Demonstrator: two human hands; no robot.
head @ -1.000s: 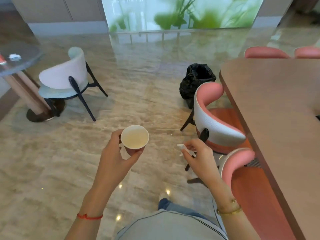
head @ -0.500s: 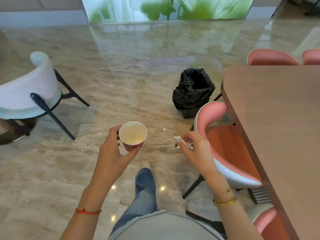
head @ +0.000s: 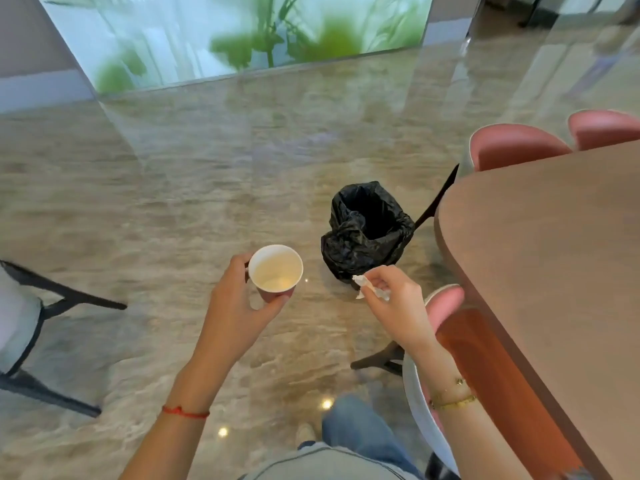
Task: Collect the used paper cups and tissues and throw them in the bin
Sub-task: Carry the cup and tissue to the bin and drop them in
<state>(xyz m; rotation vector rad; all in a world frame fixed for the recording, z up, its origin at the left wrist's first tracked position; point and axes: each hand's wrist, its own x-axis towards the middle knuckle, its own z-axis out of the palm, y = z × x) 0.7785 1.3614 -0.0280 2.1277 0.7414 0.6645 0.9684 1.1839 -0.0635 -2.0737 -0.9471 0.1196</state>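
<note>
My left hand [head: 239, 306] grips a paper cup [head: 275, 271], pink outside and white inside, upright in front of me. My right hand [head: 394, 303] pinches a crumpled white tissue [head: 369, 287] between thumb and fingers. The bin [head: 367, 230], lined with a black bag and open at the top, stands on the floor just beyond and between both hands, beside the table corner. The tissue is level with the bin's near edge in the image.
A brown table [head: 554, 254] fills the right side. Pink chairs [head: 446, 306] are tucked along it, with two more [head: 512, 147] at its far end. A white chair with black legs [head: 41, 306] stands at the left. The marble floor [head: 173, 202] lies open ahead.
I have walked closer to the bin, which now looks larger and nearer to my hands. Both hands still hold the cup and the tissue and have risen slightly towards it.
</note>
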